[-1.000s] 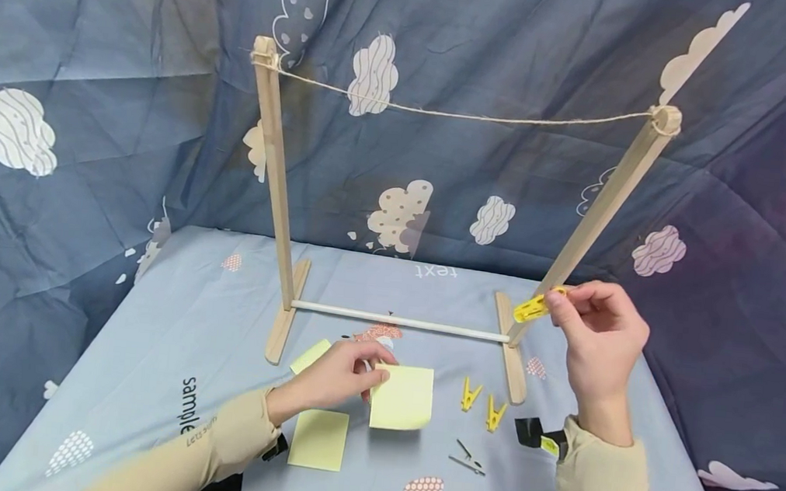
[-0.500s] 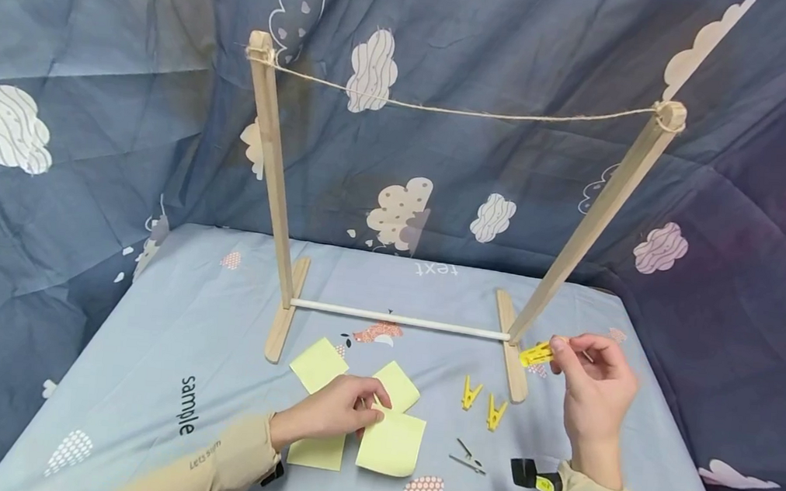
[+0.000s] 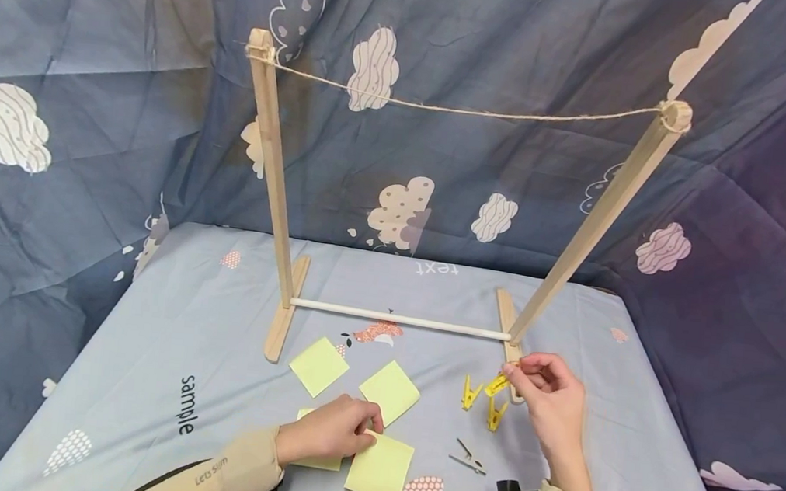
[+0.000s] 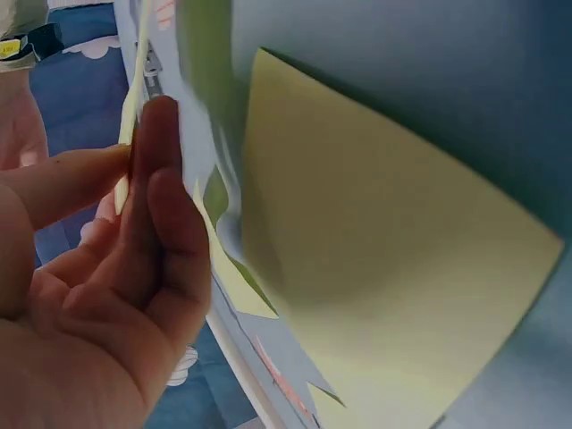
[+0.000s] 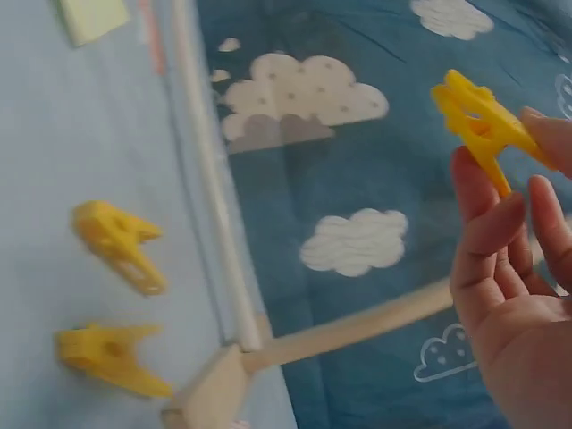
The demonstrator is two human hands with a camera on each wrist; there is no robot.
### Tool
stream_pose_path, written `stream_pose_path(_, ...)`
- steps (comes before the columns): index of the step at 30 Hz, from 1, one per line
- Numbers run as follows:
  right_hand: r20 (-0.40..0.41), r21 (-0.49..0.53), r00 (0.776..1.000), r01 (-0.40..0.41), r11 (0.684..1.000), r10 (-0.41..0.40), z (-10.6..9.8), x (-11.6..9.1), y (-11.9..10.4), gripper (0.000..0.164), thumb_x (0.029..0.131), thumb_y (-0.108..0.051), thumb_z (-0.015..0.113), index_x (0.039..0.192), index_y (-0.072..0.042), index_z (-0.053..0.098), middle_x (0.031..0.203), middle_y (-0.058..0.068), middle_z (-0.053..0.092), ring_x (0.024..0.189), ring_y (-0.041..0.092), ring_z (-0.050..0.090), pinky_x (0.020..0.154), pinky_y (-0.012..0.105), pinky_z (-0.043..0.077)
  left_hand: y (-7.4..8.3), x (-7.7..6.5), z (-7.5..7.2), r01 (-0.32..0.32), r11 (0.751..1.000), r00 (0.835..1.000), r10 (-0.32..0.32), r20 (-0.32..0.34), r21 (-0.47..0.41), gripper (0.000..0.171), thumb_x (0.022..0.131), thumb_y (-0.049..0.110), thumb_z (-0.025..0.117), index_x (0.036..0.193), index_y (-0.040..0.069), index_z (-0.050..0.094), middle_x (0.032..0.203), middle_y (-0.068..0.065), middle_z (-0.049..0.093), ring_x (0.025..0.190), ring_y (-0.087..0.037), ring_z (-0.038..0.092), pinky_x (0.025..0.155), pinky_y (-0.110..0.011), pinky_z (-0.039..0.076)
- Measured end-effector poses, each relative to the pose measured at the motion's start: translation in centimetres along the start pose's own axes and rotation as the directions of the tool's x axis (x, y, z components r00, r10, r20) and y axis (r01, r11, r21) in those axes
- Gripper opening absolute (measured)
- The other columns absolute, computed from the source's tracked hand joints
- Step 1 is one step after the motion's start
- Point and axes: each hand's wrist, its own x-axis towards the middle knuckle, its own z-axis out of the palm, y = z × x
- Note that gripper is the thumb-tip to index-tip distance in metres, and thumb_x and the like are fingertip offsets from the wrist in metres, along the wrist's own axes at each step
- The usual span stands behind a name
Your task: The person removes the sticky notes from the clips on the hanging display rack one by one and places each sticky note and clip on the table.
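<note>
My left hand (image 3: pixel 335 430) pinches the edge of a yellow sticky note (image 3: pixel 380 469) between thumb and forefinger, just above the table. In the left wrist view the held note (image 4: pixel 131 98) shows edge-on. Another sticky note (image 4: pixel 384 241) lies below that hand, partly covered by it in the head view. Two more notes, one at the left (image 3: pixel 319 366) and one in the middle (image 3: pixel 390 392), lie on the cloth. My right hand (image 3: pixel 553 404) holds a yellow clothespin (image 5: pixel 483 125) by its handles, over two other clothespins (image 3: pixel 470 393) on the table.
A wooden frame with two posts (image 3: pixel 274 157) and a string (image 3: pixel 475 112) tied between their tops stands behind the hands. A white rod (image 3: pixel 400 319) joins its feet. Thin metal pieces (image 3: pixel 468 459) lie front right of the notes. Dark patterned fabric (image 3: pixel 467 41) hangs behind.
My left hand has brought the held note down toward the table's front, uncovering the middle note. The right hand has lowered and moved left with the clothespin.
</note>
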Motion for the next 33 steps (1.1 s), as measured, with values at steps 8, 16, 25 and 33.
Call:
stream_pose_path(8,0.170,-0.396,0.985,0.048,0.917,0.021,2.7,-0.8,1.9,0.032,0.068,-0.023,0.078,0.091,-0.009,0.060,0.076,0.003,0.060,0.061,0.008,0.056,0.052,0.020,0.045,0.1,0.1,0.7,-0.039,0.986,0.999,0.044,-0.031,0.161,0.010,0.078,0.009,0.061,0.075,0.017,0.056,0.058,0.013,0.042,0.051,0.001,0.036,0.047,-0.013,0.032)
stream_pose_path(16,0.267,-0.655,0.953,0.068,0.753,0.146,5.4,-1.2,1.8,0.036,0.072,-0.029,0.073,0.097,-0.007,0.059,0.071,0.002,0.056,0.059,0.012,0.047,0.052,0.024,0.038,0.4,0.3,1.1,-0.014,0.972,0.998,0.029,-0.064,0.233,0.015,0.074,0.004,0.057,0.070,0.018,0.053,0.060,0.012,0.043,0.051,0.000,0.037,0.044,-0.015,0.032)
stream_pose_path(25,0.243,-0.726,0.949,0.041,0.687,0.199,7.1,-1.5,2.8,0.037,0.071,-0.026,0.074,0.095,-0.002,0.057,0.078,0.009,0.060,0.058,0.015,0.050,0.049,0.026,0.039,0.4,0.3,1.9,-0.002,0.945,0.995,0.034,-0.093,0.328,0.015,0.071,0.004,0.059,0.073,0.018,0.054,0.064,0.011,0.042,0.052,-0.002,0.037,0.045,-0.016,0.032)
stream_pose_path(33,0.298,-0.770,0.946,0.162,0.618,0.123,8.3,-2.0,3.1,0.037,0.065,-0.021,0.077,0.090,-0.001,0.058,0.070,0.007,0.054,0.057,0.018,0.051,0.051,0.030,0.041,0.2,0.2,2.6,0.031,0.930,0.992,0.017,-0.127,0.367,0.017,0.070,0.005,0.063,0.076,0.019,0.054,0.067,0.010,0.040,0.050,-0.004,0.035,0.044,-0.019,0.030)
